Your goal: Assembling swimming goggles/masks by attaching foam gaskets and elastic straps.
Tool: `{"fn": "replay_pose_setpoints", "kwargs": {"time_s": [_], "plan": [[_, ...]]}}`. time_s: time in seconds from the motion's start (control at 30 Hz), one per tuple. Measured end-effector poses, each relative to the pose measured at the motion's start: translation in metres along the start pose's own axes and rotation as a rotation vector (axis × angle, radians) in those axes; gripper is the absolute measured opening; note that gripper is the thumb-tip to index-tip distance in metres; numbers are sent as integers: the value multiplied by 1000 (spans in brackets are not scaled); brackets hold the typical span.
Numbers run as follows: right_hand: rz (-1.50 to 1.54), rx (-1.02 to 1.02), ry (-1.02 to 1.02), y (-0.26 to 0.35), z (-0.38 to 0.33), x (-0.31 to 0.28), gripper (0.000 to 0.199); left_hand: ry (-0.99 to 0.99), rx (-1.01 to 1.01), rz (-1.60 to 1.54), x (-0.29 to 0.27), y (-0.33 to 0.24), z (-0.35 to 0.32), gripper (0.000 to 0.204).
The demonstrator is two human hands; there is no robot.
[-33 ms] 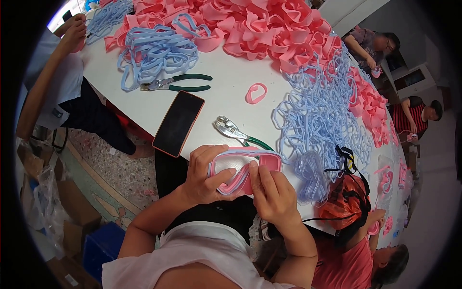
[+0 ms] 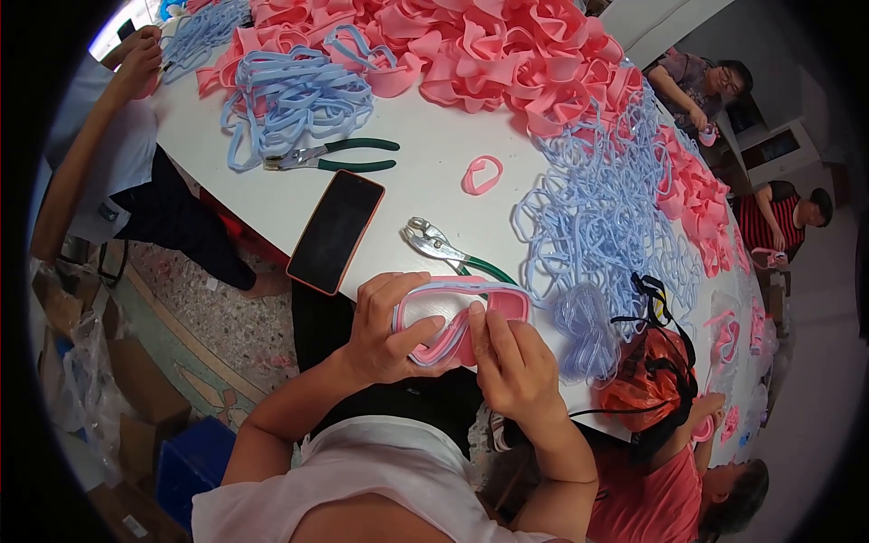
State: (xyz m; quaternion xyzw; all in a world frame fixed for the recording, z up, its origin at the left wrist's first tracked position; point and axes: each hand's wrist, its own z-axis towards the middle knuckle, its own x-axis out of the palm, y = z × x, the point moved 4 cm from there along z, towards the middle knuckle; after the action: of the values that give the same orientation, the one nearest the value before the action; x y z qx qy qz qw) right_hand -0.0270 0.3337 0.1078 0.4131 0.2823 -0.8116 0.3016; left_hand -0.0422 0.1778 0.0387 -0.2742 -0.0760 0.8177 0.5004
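Between both hands, close to the table's near edge, is a soft pink goggle-shaped frame (image 2: 511, 306) with a pale blue strip along its rim. My left hand (image 2: 376, 328) grips its left end, thumb reaching inside the opening and fingers behind. On the lower middle edge, my right hand (image 2: 518, 369) pinches the frame with thumb and forefinger. Just beyond the frame lie green-handled pliers (image 2: 439, 246), partly hidden by it. A dark phone (image 2: 335, 233) in an orange-edged case rests to the left of them.
A heap of pink pieces (image 2: 507, 54) covers the far side. Pale blue strips lie in one bundle (image 2: 294, 100) and a tangled pile (image 2: 597, 199). More pliers (image 2: 335, 154), a pink loop (image 2: 482, 176), clear cord (image 2: 584, 330) and a red bag (image 2: 643, 380) share the table. Several co-workers sit around.
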Motion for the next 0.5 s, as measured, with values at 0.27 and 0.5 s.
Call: {"fn": "replay_pose_setpoints", "kwargs": {"time_s": [0.27,0.5], "plan": [[92,54,-25,0,2,-1,57,-3,6,5,0,-1,-2,63],[462,245,-44,-25,2,2,42,32,71,-61,-3,-1,-6,58]]}}
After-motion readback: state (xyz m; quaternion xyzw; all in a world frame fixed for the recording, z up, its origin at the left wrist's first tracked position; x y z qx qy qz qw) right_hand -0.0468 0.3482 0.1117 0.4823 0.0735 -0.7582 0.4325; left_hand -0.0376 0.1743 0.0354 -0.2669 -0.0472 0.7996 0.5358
